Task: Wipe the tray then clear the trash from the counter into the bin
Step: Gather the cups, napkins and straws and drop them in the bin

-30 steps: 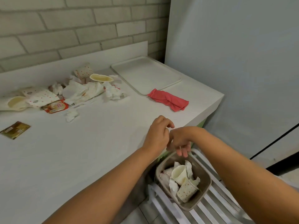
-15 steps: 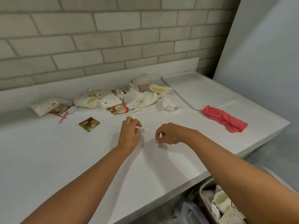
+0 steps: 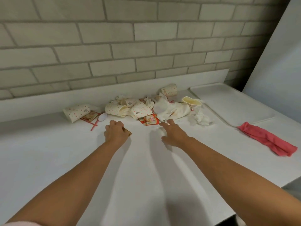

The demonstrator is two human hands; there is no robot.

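Note:
A pile of trash lies at the back of the white counter (image 3: 65, 160): spotted paper cups (image 3: 140, 110), a red sachet (image 3: 151, 120), a crumpled tissue (image 3: 202, 118) and a white spoon (image 3: 102, 117). My left hand (image 3: 115, 133) rests on the counter with its fingers curled over a small brown packet (image 3: 128, 131), only a corner of which shows. My right hand (image 3: 175, 135) is flat with its fingers spread; the fingertips touch the near edge of the pile beside a small white scrap (image 3: 160, 130). The white tray (image 3: 231, 103) lies bare at the back right. The bin is out of view.
A pink cloth (image 3: 267, 141) lies crumpled in front of the tray, near the counter's right edge. A pink stirrer (image 3: 94, 126) and one more spotted cup (image 3: 76, 112) lie left of the pile. A brick wall backs the counter.
My view has swung from the bin up to the counter. Both hands have moved from above the bin to the trash; the left has reached the brown packet and the right has opened.

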